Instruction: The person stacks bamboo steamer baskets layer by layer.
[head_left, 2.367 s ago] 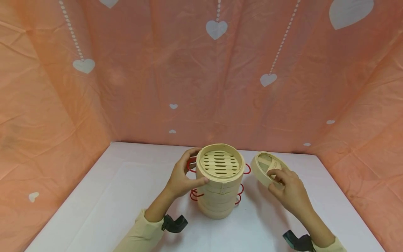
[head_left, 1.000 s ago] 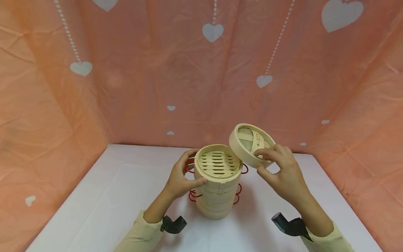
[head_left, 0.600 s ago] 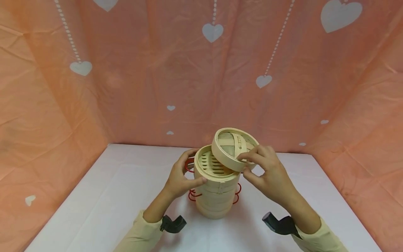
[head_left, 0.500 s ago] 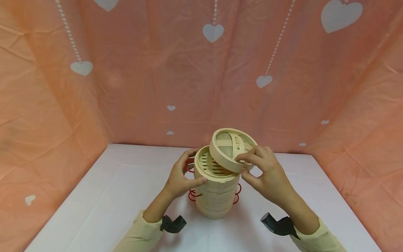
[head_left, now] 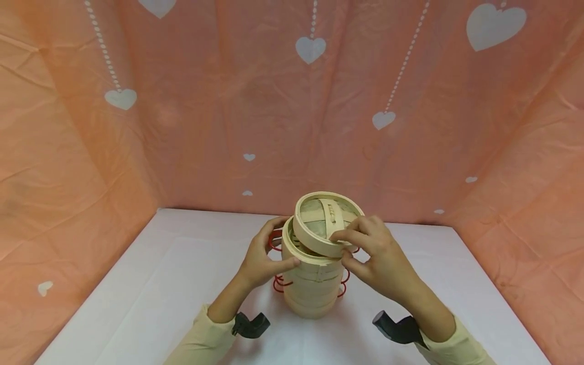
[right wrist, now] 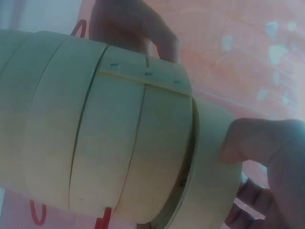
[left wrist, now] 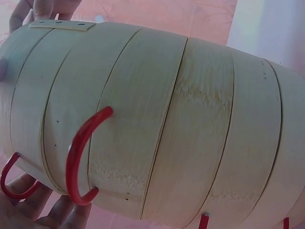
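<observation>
A stacked bamboo steamer (head_left: 312, 289) with red loop handles stands upright on the table. My left hand (head_left: 263, 256) grips the top tier from the left, thumb on the front and fingers behind. In my right hand (head_left: 376, 256) the round bamboo lid (head_left: 315, 238) is pinched at its near right rim. It sits tilted over the steamer's mouth, its right side higher, and slots of the top tier show at the left. In the right wrist view a dark gap runs between the lid (right wrist: 212, 167) and the tier (right wrist: 157, 129).
The white table (head_left: 191, 263) reaches back to an orange curtain (head_left: 205, 126) printed with pale hearts, which also hangs at both sides. A black wrist camera (head_left: 252, 325) is strapped at the left sleeve, another black camera (head_left: 397, 327) at the right.
My right hand has brought the lid from the steamer's right side up and leftward over its top, lowering it onto the rim. The left hand has kept its hold.
</observation>
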Demonstrator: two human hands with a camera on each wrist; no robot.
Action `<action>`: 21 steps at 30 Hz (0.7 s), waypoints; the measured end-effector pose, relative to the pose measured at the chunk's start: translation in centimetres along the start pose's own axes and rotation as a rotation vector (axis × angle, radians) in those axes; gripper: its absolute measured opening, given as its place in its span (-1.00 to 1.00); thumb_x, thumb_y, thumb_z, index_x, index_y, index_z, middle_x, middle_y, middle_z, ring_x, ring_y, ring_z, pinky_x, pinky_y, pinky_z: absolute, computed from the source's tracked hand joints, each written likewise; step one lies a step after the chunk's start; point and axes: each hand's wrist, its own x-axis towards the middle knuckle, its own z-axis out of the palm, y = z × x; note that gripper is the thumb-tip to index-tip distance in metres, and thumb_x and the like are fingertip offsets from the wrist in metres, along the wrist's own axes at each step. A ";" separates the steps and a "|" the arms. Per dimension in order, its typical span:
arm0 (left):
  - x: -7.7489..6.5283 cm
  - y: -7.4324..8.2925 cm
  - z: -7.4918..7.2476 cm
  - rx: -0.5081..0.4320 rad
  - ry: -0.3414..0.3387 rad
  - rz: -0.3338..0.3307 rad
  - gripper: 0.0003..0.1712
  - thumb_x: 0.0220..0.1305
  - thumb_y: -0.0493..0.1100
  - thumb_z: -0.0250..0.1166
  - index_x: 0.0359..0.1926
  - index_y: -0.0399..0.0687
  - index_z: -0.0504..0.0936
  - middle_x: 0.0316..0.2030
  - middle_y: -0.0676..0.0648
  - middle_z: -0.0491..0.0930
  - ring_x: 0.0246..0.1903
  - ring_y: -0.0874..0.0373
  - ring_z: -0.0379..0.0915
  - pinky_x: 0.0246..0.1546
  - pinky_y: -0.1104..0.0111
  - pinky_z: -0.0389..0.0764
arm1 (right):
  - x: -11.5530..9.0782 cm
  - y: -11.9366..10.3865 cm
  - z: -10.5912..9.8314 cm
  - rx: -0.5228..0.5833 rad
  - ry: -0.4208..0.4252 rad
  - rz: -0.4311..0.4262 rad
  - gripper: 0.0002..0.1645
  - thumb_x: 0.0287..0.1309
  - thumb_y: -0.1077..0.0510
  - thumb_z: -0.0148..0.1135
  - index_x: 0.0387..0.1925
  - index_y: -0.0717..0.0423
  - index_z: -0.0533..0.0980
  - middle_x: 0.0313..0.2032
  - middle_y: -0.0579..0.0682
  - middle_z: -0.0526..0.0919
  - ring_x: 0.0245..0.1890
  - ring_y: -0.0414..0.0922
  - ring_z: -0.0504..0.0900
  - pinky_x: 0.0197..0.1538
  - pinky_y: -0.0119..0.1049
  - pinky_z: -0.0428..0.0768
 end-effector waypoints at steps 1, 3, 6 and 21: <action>0.0 0.0 0.0 -0.001 0.000 -0.002 -0.09 -0.12 -0.10 0.54 0.29 -0.11 0.35 0.20 -0.15 0.45 0.14 -0.09 0.45 0.00 0.39 0.57 | 0.0 -0.1 0.1 -0.002 -0.003 -0.006 -0.53 -0.24 0.38 0.35 -0.24 -0.18 0.63 -0.34 -0.23 0.48 -0.25 -0.25 0.30 -0.22 -0.34 0.34; 0.0 0.0 0.0 -0.003 0.002 -0.007 -0.09 -0.13 -0.11 0.54 0.29 -0.11 0.35 0.19 -0.16 0.45 0.14 -0.09 0.45 0.00 0.40 0.57 | 0.1 -0.2 0.2 -0.009 -0.008 -0.016 -0.52 -0.23 0.38 0.34 -0.24 -0.18 0.64 -0.33 -0.23 0.49 -0.25 -0.25 0.30 -0.22 -0.34 0.35; 0.0 0.0 0.0 -0.004 0.004 -0.016 -0.08 -0.13 -0.09 0.54 0.29 -0.12 0.34 0.18 -0.17 0.46 0.13 -0.09 0.45 0.00 0.40 0.57 | 0.2 -0.3 0.3 -0.018 -0.012 -0.027 -0.53 -0.23 0.37 0.34 -0.24 -0.17 0.64 -0.33 -0.22 0.49 -0.25 -0.24 0.32 -0.22 -0.33 0.37; -0.1 -0.2 0.0 0.022 0.011 -0.050 -0.03 -0.13 0.01 0.54 0.30 -0.16 0.33 0.19 -0.20 0.44 0.14 -0.12 0.44 0.05 0.38 0.56 | 0.4 -0.5 0.7 -0.022 -0.036 -0.042 -0.56 -0.21 0.34 0.35 -0.23 -0.16 0.64 -0.34 -0.24 0.47 -0.25 -0.25 0.32 -0.23 -0.32 0.37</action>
